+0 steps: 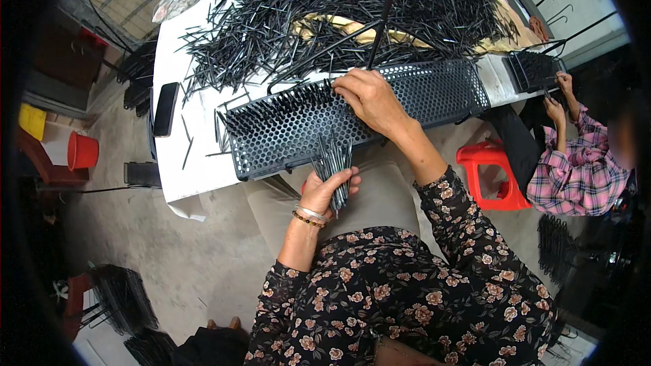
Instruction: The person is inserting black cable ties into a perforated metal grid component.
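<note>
My left hand (pixel 321 194) is closed around a bundle of thin black rods (pixel 333 159), just in front of the near edge of a long black perforated rack (pixel 298 137). The rack slants across the table edge above my lap. Several rows of black rods (pixel 285 105) stand upright in the holes along its far left part. At the right end of these rows, my right hand (pixel 371 98) has its fingers pinched together over the rack. What lies between those fingertips is too small to make out. The holes to the right of my right hand hold no rods.
A large heap of loose black rods (pixel 271 20) covers the table's far side, with yellow wrapping (pixel 339 25) among it. A phone (pixel 166 110) lies at the table's left edge. On the right, a person in a plaid shirt (pixel 576 169) works at another rack beside a red stool (pixel 493 176).
</note>
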`<state>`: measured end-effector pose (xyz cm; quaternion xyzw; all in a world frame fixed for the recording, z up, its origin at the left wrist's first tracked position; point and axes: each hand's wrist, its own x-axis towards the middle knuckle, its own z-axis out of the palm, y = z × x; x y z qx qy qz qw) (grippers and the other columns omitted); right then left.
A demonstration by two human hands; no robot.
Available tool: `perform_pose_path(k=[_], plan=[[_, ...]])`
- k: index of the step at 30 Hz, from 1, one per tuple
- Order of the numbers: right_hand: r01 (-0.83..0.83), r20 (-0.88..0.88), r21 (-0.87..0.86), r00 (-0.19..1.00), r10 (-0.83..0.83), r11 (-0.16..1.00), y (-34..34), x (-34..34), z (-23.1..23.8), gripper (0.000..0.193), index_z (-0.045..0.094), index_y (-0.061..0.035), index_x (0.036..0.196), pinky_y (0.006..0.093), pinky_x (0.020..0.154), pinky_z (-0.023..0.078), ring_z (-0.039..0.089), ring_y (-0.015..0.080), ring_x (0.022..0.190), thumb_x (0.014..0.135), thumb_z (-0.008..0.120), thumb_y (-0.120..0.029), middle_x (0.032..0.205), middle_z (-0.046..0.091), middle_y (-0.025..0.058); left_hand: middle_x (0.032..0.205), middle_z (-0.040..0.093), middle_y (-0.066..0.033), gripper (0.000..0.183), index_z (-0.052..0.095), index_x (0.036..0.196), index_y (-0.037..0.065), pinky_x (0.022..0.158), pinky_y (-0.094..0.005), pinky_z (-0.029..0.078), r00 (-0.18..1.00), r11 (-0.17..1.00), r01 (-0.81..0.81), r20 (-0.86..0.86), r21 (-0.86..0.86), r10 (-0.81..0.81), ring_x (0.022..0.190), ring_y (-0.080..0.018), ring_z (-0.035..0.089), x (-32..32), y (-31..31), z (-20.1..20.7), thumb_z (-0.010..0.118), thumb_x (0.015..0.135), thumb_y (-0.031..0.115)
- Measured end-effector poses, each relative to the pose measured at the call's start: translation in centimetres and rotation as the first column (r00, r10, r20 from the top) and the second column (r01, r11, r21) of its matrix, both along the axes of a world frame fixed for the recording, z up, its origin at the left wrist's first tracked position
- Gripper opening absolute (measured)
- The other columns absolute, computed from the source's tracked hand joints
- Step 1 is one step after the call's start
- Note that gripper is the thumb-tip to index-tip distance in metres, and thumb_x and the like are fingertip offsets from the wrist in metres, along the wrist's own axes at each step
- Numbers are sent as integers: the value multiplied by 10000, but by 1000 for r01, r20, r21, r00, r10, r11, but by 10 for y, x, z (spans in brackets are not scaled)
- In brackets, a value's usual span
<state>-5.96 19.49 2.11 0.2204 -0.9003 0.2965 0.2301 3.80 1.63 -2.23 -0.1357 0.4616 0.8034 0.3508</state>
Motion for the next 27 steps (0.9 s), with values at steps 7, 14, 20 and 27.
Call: perform_pose_path(k=[7, 14, 20, 27], plan=[[19, -12, -19, 1000, -19, 1000, 1, 1, -2, 109, 630, -11, 918, 361, 717, 421, 568, 251, 764, 819, 599, -44, 849, 599, 79, 985, 649, -168, 250, 558, 1063, -37, 673, -306, 576, 999, 999, -33, 37, 43, 31, 823, -208, 656, -2, 2, 8, 603, 842, 69], [15, -10, 21, 1000, -15, 1000, 2, 1, -4, 157, 627, -10, 953, 352, 711, 414, 570, 250, 778, 807, 570, -4, 874, 601, 84, 951, 658, -163, 227, 588, 1034, -42, 677, -301, 575, 994, 999, -36, 98, -16, 38, 786, -190, 659, -4, 6, 8, 607, 836, 67], [8, -3, 115, 1000, -8, 993, 2, -2, -8, 175, 627, -10, 962, 355, 708, 418, 572, 245, 786, 804, 555, 10, 878, 598, 81, 949, 657, -170, 215, 592, 1006, -59, 679, -292, 575, 999, 1000, -20, 37, 7, 20, 786, -192, 662, -6, 7, 4, 612, 830, 63], [-58, 3, 25, 998, 58, 998, 1, -2, -10, 172, 640, -6, 966, 335, 697, 448, 585, 272, 798, 812, 563, -2, 891, 594, 97, 947, 657, -157, 236, 589, 1023, -61, 705, -310, 571, 999, 999, -20, 46, -35, 22, 814, -209, 661, -5, 6, 3, 610, 831, 74]])
